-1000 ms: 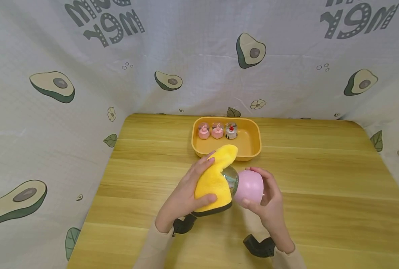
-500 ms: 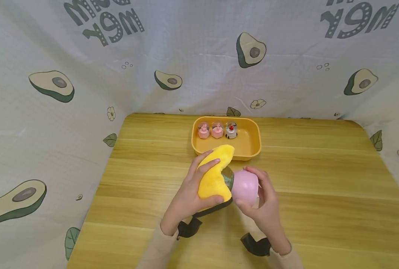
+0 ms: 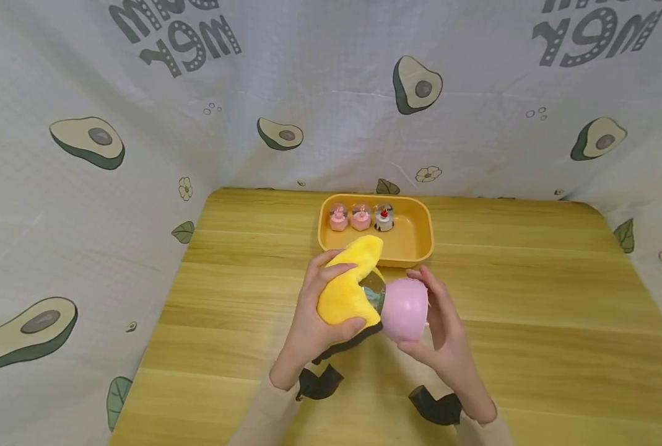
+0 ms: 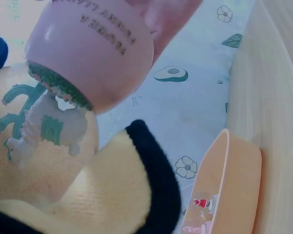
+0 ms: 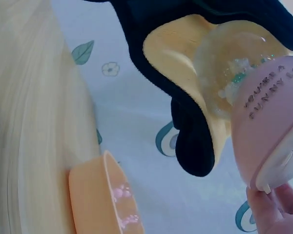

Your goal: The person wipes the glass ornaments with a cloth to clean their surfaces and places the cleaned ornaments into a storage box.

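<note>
A snow globe [image 3: 405, 308] lies tipped sideways between my hands, above the table. Its round pink base bears raised lettering; a white llama [image 4: 51, 127] and a green cactus show inside the clear dome in the left wrist view. My left hand [image 3: 313, 317] holds a yellow cloth [image 3: 344, 298] with a dark edge and underside, cupped round the dome. Part of the dome is hidden by the cloth. My right hand [image 3: 449, 344] grips the pink base from the right, thumb below and fingers above.
Behind the hands stands a yellow-orange tray [image 3: 411, 241] holding two small pink globes [image 3: 339, 217] and one white globe [image 3: 384, 218] with a red top. Black curved pieces [image 3: 435, 406] sit at both wrists. A patterned curtain [image 3: 331, 93] hangs behind the wooden table [image 3: 531, 297].
The snow globe and cloth have shifted a little left. My left fingers have moved over the cloth, and the cloth's upper corner has swung left. The tray has stayed put.
</note>
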